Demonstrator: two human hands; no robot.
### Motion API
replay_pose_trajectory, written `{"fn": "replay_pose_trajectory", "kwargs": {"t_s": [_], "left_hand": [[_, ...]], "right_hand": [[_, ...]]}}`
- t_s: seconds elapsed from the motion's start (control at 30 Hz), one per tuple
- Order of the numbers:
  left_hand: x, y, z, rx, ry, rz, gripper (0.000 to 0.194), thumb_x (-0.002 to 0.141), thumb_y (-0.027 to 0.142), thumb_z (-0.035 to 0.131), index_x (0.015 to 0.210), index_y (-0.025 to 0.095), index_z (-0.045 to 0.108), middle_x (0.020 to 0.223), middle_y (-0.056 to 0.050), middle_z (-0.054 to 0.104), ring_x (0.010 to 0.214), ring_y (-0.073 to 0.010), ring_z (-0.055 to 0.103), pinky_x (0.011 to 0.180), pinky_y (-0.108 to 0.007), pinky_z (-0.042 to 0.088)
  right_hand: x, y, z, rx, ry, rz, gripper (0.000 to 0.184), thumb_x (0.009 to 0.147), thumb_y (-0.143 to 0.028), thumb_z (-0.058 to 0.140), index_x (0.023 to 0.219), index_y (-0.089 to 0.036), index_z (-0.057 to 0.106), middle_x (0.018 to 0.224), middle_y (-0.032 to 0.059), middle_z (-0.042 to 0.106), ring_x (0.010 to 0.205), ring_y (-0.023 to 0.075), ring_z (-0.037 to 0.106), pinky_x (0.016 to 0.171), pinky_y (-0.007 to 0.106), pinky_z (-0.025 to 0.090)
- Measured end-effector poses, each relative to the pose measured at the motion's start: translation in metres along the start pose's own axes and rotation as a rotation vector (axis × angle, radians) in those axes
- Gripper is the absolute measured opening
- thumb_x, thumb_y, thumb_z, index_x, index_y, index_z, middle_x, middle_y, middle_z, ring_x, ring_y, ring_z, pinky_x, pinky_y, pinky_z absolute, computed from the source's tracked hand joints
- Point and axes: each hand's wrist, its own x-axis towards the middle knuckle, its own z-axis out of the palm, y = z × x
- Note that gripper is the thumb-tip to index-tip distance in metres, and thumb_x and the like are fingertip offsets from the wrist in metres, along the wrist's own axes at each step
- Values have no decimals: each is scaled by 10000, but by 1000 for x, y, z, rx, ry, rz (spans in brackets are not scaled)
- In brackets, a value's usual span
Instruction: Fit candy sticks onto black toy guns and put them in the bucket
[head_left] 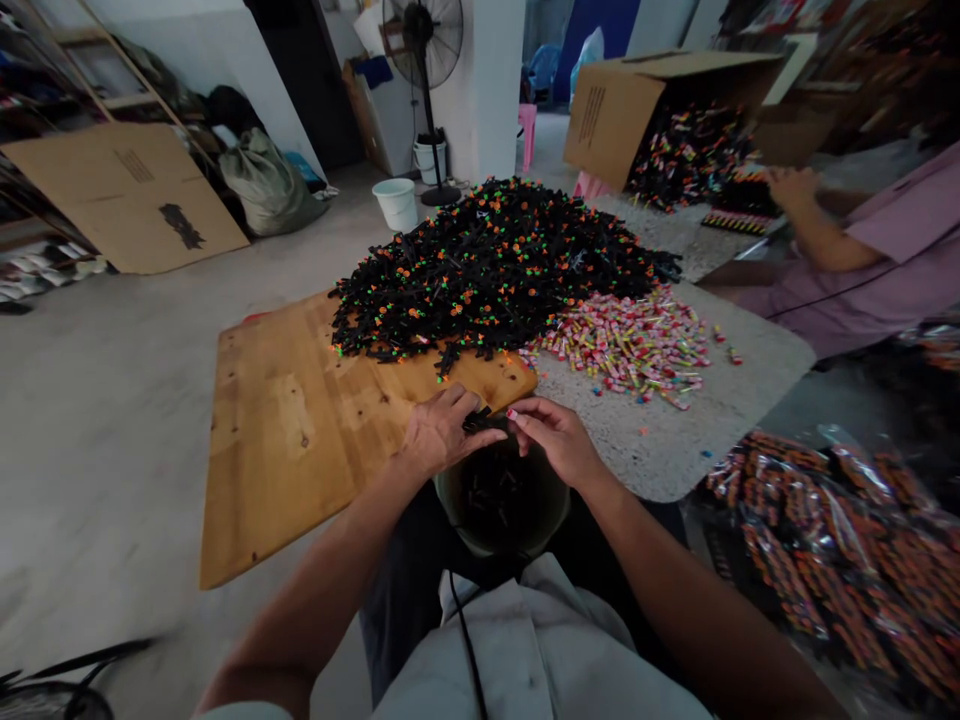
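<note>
My left hand (444, 430) is closed on a small black plastic toy gun (477, 420), partly hidden by its fingers. Between the thumb and fingers of my right hand (553, 438) is a small red-and-white tube (511, 414), close to the toy gun's end. Both hands are above a bucket (450, 492) with dark pieces inside, held between my legs. Beyond them rises a large heap of black toy guns (480, 270) with orange and green tips. To its right lies a pile of small pink, white and yellow tubes (637, 345).
The heap rests partly on a wooden board (262, 450) and a speckled tabletop (600, 440). A co-worker's hands (795, 190) are at the right, near a tipped cardboard box (611, 115). Bagged goods (840, 540) lie at lower right. A white bucket (395, 205) and fan (424, 40) stand behind.
</note>
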Motion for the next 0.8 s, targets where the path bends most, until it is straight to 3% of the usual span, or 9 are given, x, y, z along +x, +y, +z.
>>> {"fn": "replay_pose_trajectory", "kwargs": {"t_s": [0.27,0.5,0.67,0.8], "left_hand": [[3,0,-4,38,61,76,578,935,767,599,905,191,632,852,-52,639,766,-191,614,652,-306,444],[5,0,-5,42,3,72,566,940,755,606,911,192,652,851,-47,643,754,-186,613,646,-309,439],[3,2,-4,47,-22,24,569,939,757,603,924,192,667,876,-59,652,797,-201,626,671,-313,450],[0,5,-1,41,-50,-61,569,932,757,607,992,199,703,941,-83,670,879,-227,644,714,-324,472]], "right_hand": [[-1,-2,-2,-164,64,-26,335,908,-516,772,1037,-207,767,772,3,716,600,138,621,613,294,506],[-5,1,2,-224,67,-40,329,915,-496,751,1050,-197,770,787,17,734,626,156,668,627,299,544],[-6,1,1,-278,68,-68,324,922,-490,737,1061,-200,780,868,40,767,663,165,697,659,305,576],[-7,2,-1,-301,51,-28,342,919,-506,746,1066,-199,783,744,16,736,631,182,702,673,324,577]]}}
